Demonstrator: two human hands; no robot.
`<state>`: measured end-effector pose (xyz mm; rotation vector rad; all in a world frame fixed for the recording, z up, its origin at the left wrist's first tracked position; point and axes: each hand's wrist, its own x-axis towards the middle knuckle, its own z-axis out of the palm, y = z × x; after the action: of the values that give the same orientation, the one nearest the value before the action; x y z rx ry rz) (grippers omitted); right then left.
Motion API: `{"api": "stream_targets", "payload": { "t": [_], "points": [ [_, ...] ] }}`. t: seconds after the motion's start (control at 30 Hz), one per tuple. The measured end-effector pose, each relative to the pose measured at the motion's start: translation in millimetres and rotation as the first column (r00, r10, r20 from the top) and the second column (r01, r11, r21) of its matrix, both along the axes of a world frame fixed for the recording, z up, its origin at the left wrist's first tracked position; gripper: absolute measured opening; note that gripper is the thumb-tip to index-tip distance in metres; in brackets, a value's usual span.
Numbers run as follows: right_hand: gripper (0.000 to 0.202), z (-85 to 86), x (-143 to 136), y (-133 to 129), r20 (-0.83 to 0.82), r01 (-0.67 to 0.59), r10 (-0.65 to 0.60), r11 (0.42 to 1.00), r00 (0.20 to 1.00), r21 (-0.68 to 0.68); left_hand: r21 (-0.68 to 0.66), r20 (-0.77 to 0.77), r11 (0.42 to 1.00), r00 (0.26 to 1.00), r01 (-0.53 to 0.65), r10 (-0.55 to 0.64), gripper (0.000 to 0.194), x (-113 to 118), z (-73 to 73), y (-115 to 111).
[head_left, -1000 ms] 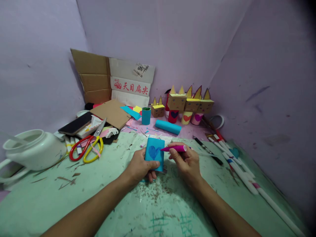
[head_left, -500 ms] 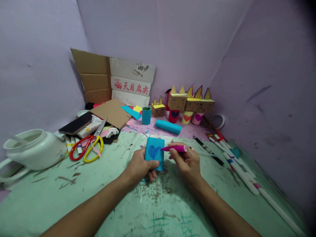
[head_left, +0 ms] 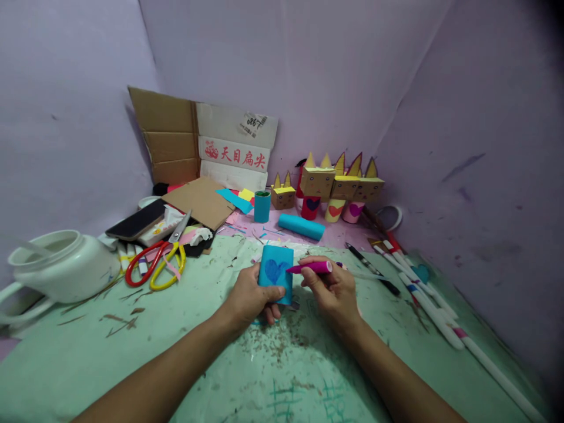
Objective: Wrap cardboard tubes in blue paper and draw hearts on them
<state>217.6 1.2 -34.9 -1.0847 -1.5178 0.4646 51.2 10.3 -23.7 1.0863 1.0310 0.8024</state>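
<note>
A blue paper tube (head_left: 282, 258) with a dark blue heart on its face is upright in my left hand (head_left: 252, 295), the thumb across its lower front. My right hand (head_left: 335, 291) grips a magenta marker (head_left: 315, 268), whose tip is at the tube's right side, beside the heart; I cannot tell whether it touches. Behind them a blue roll (head_left: 301, 227) lies on its side and another blue tube (head_left: 262, 207) stands upright. A small cardboard head with yellow ears (head_left: 282, 198) sits to the right of that tube.
Several cardboard-headed figures (head_left: 318, 183) stand at the back right. Scissors with red and yellow handles (head_left: 167, 258), a phone (head_left: 136, 220) and a white pot (head_left: 66, 276) are at the left. Several white markers (head_left: 429, 305) lie at the right. Cardboard (head_left: 200, 202) lies at the back left.
The marker tip has moved slightly down along the tube's right side with my right hand. My left hand and the tube look the same.
</note>
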Motion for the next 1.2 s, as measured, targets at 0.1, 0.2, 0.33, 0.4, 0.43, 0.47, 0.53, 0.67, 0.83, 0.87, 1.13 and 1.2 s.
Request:
{"api": "stream_targets", "payload": {
  "t": [0.1,0.2,0.33,0.4,0.43,0.47,0.53,0.67,0.83,0.87,1.13,1.2],
  "points": [
    [0.013,-1.1,0.4,0.5,-0.024,0.045,-0.044,0.999,0.999,0.013,0.004,0.004,1.000,1.000,-0.006,0.006,0.031,0.2,0.0,-0.3],
    [0.012,-2.0,1.1,1.1,-0.008,0.016,-0.016,1.000,1.000,0.000,0.010,-0.005,1.000,1.000,-0.005,0.005,0.032,-0.3,0.6,-0.4],
    [0.013,-2.4,2.4,1.0,-0.021,0.034,-0.034,0.999,0.999,0.006,-0.002,-0.010,1.000,1.000,-0.007,0.007,0.032,-0.8,1.7,-0.3],
    [0.013,-2.3,2.6,0.8,-0.024,0.043,-0.043,0.999,0.999,0.008,-0.004,-0.008,1.000,1.000,-0.014,0.014,0.033,-0.7,2.1,-0.3],
    [0.012,-2.3,2.5,0.8,-0.012,0.031,-0.031,1.000,0.999,0.003,-0.004,-0.006,1.000,1.000,-0.015,0.015,0.033,-0.6,2.2,-0.3],
    [0.012,-2.2,2.3,0.9,0.000,0.017,-0.017,1.000,1.000,-0.001,-0.002,-0.003,1.000,1.000,-0.013,0.013,0.034,-0.5,2.3,-0.3],
    [0.012,-1.9,1.7,1.2,0.011,0.006,-0.006,1.000,1.000,-0.001,0.002,0.000,1.000,1.000,-0.011,0.011,0.033,-0.4,2.5,-0.5],
    [0.012,-0.3,0.7,0.7,-0.001,0.042,-0.042,0.999,0.999,0.013,0.002,-0.009,1.000,1.000,-0.015,0.015,0.031,-0.3,2.6,-0.6],
    [0.011,0.6,0.6,-0.9,0.033,-0.036,0.036,0.999,0.999,0.014,0.005,-0.003,1.000,1.000,-0.019,0.019,0.033,0.3,2.7,-0.8],
    [0.011,0.3,0.6,-0.9,0.027,-0.026,0.025,0.999,0.999,0.019,0.005,-0.003,1.000,1.000,-0.021,0.021,0.033,0.5,3.0,-1.0],
    [0.009,3.3,-2.2,-2.3,0.042,-0.075,0.073,0.996,0.996,0.055,0.001,0.000,1.000,1.000,-0.027,0.027,0.032,1.1,1.9,-0.4],
    [0.008,2.3,-2.1,-2.3,0.043,-0.087,0.085,0.994,0.995,0.066,0.002,0.002,1.000,1.000,-0.028,0.028,0.031,0.9,1.4,-0.2]
  ]
}}
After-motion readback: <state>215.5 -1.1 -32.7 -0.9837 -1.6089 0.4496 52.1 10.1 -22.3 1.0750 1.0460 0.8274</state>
